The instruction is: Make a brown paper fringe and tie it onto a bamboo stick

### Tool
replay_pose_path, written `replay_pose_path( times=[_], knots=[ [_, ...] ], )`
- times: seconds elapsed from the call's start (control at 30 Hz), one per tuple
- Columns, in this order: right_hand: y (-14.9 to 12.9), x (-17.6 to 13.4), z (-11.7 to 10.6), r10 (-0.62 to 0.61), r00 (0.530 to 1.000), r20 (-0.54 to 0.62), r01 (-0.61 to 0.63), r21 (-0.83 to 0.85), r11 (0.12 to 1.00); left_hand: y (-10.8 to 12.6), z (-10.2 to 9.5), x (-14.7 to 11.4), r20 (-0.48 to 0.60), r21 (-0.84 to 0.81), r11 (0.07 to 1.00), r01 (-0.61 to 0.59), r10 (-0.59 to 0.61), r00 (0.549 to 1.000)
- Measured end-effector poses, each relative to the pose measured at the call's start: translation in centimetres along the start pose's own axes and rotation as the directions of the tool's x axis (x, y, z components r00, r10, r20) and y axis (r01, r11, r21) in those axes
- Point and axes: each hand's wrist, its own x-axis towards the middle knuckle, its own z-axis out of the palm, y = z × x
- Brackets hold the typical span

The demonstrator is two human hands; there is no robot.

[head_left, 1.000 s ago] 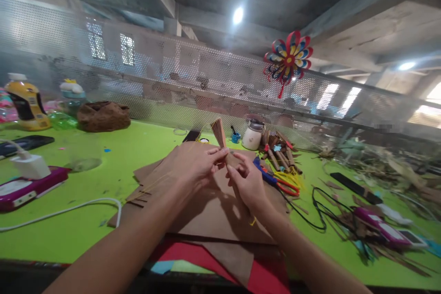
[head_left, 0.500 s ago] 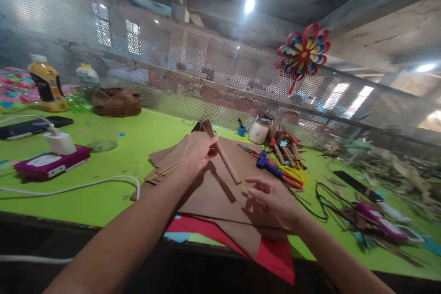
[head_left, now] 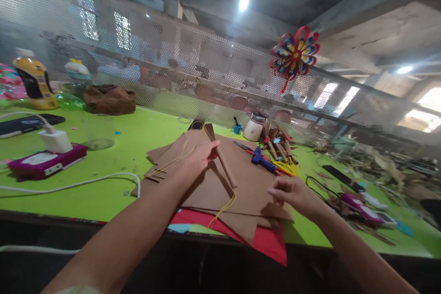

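Observation:
My left hand is closed around a small brush-like bundle, a brown rolled tube with dark bristles fanning out at its upper end. It slants over several brown paper sheets. A thin yellow string hangs from near the tube's lower end and lies across the paper's front edge. To the right, my right hand hovers over the paper with curled fingers, and nothing shows in them. Just beyond it lie scissors with orange handles and a blue tool. More yellow string runs beside my left forearm.
Similar bundles are piled behind the scissors beside a white jar. At left are a purple power strip, a clear cup and a white cable. Dry plant scraps and another purple strip are at right.
My right hand has moved right, away from the bundle's lower end, and its fingers have curled in. The yellow string now lies loose below the tube. My left hand keeps its hold.

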Motion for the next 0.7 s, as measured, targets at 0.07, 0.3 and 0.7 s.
replay_pose_path(
  times=[0.07, 0.3, 0.7],
  knots=[
    [0.7, 2.7, -0.3, 0.012, 0.999, -0.053, -0.009, 0.050, 0.999, -0.3, 0.0, -0.1, -0.039, 0.034, 0.999, 0.007, -0.006, 0.999],
    [1.1, 11.2, 2.3, -0.144, 0.967, -0.211, 0.196, 0.251, 0.948, -0.9, -0.4, 0.2, -0.122, 0.121, 0.993, 0.010, 0.005, 0.993],
    [1.9, 10.1, 4.0, -0.096, 0.949, -0.302, 0.201, 0.341, 0.918, -0.4, 0.3, 0.1, -0.097, 0.173, 0.982, -0.073, 0.091, 0.991]
  ],
)
